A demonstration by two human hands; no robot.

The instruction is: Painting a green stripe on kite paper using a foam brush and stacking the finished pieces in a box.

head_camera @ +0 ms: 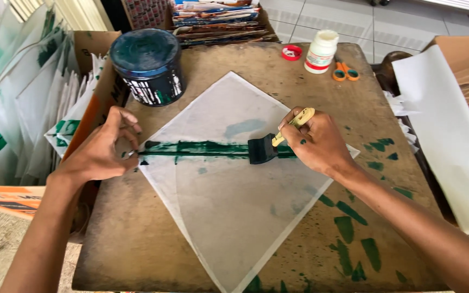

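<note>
A white diamond-shaped paper sheet (229, 211) lies on a brown wooden board (137, 233). A dark green painted stripe (202, 148) runs across its middle. My right hand (316, 142) grips a flat paintbrush (270, 145) by its yellow handle, with the black bristles resting on the stripe. My left hand (107, 149) presses its fingertips on the sheet's left corner, where the stripe begins.
A dark blue paint can (149, 66) stands at the board's back left. A white bottle (321, 51), its red cap (292, 52) and orange scissors (346, 72) sit at the back. Painted sheets (23, 103) stack on the left, white paper (446, 130) lies on the right. Green smears (354, 239) mark the board.
</note>
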